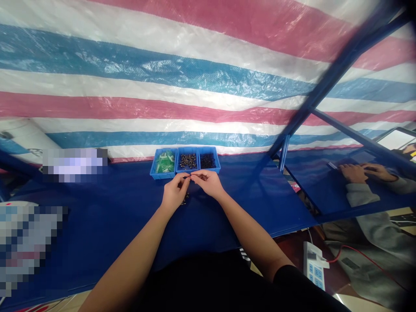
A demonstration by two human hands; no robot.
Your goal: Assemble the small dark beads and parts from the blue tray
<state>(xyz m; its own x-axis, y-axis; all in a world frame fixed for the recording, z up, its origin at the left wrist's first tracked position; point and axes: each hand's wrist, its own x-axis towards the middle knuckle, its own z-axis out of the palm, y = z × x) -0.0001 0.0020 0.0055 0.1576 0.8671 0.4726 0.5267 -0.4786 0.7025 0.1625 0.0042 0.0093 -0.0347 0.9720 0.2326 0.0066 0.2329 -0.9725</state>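
Note:
My left hand (174, 191) and my right hand (208, 182) meet over the blue tabletop (107, 212), just in front of three small blue bins. Both hands are closed in a pinch, fingertips touching around a tiny dark part (190, 176) that I cannot make out clearly. A few small dark pieces (185, 200) lie on the cloth under my left hand. The left bin (163, 163) holds green boards, the middle bin (187, 160) holds dark and brass-coloured parts, and the right bin (208, 160) holds small black parts.
A striped red, white and blue tarp (182, 73) hangs behind the table. A blue metal frame post (328, 78) slants at the right. Beyond it another person's hands (364, 172) rest on a neighbouring table. A white power strip (313, 264) lies on the floor.

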